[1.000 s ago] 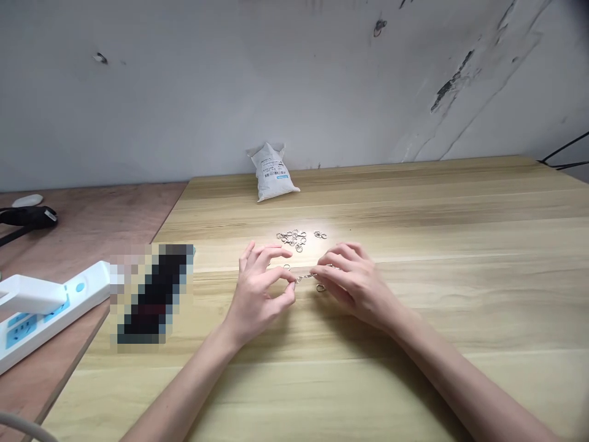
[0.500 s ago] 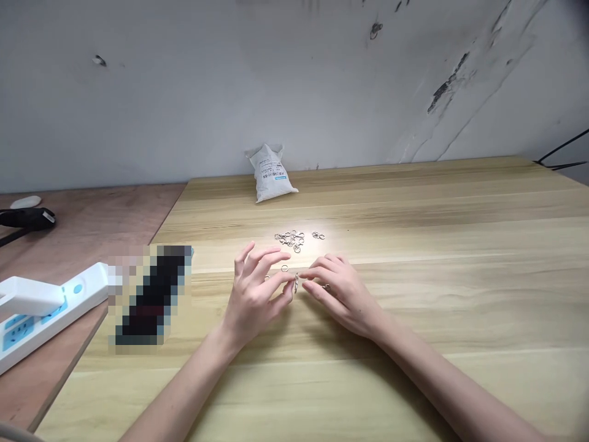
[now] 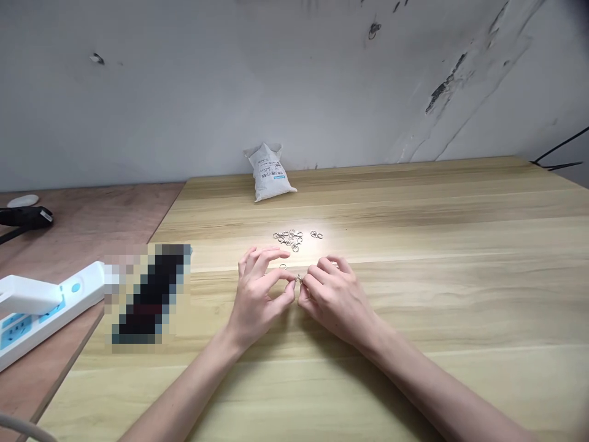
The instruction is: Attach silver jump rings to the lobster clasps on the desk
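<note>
Between my hands is a small silver keychain clasp (image 3: 299, 279), partly hidden by the fingertips. My left hand (image 3: 258, 291) pinches one side of it with thumb and index finger, the other fingers raised. From the other side my right hand (image 3: 338, 293) closes thumb and index finger on it, the remaining fingers curled. A loose split ring (image 3: 283, 267) lies on the table just beyond my left index finger. Farther off is a pile of silver clasps with rings (image 3: 289, 238), and a separate clasp with a ring (image 3: 316, 234) sits to its right.
A white plastic package (image 3: 270, 175) stands on the wooden table (image 3: 414, 245) near the wall. At left are a blurred-out dark phone-like object (image 3: 150, 298) and a white power strip (image 3: 83, 291) with a plug in it. A black cable end (image 3: 27, 217) lies farther back.
My right hand has moved left and its fingers have closed on the clasp. The clasp has turned from upright to a more sideways position, still in my left hand's pinch.
</note>
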The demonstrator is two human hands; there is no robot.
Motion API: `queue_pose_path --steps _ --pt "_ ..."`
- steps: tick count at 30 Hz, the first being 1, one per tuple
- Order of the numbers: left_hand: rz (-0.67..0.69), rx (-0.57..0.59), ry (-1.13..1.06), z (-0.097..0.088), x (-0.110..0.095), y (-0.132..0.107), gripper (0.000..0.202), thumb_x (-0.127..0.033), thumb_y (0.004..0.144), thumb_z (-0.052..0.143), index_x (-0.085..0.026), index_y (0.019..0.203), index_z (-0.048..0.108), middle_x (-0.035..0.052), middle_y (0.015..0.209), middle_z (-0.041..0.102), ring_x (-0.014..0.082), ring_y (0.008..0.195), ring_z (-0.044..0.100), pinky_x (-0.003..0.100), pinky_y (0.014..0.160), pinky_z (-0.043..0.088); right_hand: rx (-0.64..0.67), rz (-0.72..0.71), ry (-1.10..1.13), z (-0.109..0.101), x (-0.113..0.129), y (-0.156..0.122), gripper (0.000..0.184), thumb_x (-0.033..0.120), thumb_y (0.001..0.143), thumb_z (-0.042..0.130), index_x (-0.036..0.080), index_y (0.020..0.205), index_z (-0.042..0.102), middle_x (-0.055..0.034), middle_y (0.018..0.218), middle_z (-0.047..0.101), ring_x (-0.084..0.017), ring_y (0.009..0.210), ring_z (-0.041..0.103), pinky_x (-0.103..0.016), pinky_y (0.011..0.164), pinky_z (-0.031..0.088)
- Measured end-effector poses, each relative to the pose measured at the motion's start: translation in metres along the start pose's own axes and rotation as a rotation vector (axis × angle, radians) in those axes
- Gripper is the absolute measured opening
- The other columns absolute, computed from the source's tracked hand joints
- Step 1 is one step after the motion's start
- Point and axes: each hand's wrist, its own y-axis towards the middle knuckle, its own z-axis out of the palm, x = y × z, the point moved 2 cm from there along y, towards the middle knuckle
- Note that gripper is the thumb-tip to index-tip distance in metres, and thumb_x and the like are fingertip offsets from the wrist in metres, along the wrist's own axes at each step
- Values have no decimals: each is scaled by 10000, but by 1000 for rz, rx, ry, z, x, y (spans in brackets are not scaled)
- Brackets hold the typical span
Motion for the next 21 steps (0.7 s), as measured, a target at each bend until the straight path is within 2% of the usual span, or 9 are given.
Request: queue_pose_path --steps 4,8,9,12,14,18,21 --pt "-21 11 12 1 2 1 86 -182 848 601 -229 811 663 49 1158 633 244 1170 521 514 1091 287 -26 -66 33 3 12 -2 190 90 832 488 175 758 642 -49 725 648 -186 696 506 -375 845 388" --pt "17 -21 40 -5 7 4 90 -166 834 606 -224 800 665 51 1136 640 247 1146 536 494 1051 337 -14 30 89 1 5 -1 220 138 865 496 177 674 599 -35 665 623 -167 661 516 -354 818 376" --pt "39 -27 45 -5 7 4 88 -165 833 610 -226 805 668 50 1131 644 246 1145 539 495 1057 332 -11 65 112 0 1 -1 211 177 890 500 172 709 609 -36 691 632 -163 666 525 -351 816 372" --pt "96 -40 50 -6 4 4 83 -170 833 623 -230 804 673 44 1110 660 239 1139 552 493 1072 318 8 106 193 -2 -10 0 194 299 925 524 151 964 644 -52 830 661 -162 719 552 -344 829 368" --pt "113 -37 51 -5 2 4 88 -167 833 623 -232 802 674 40 1098 668 233 1128 562 487 1072 323 21 66 220 -1 -13 0 202 282 928 520 154 1032 636 -48 849 655 -161 743 550 -340 850 363" --pt "112 -56 87 -3 0 3 87 -161 824 628 -231 793 669 38 1092 675 234 1125 567 493 1078 313 5 4 191 0 -9 1 217 163 951 436 153 880 640 -32 778 628 -148 720 515 -331 870 354" --pt "88 -82 111 -3 3 2 76 -158 819 632 -221 786 656 44 1084 675 238 1115 572 505 1077 300 -14 -20 120 2 0 1 248 150 954 424 146 821 633 -31 728 611 -153 701 491 -338 865 355"
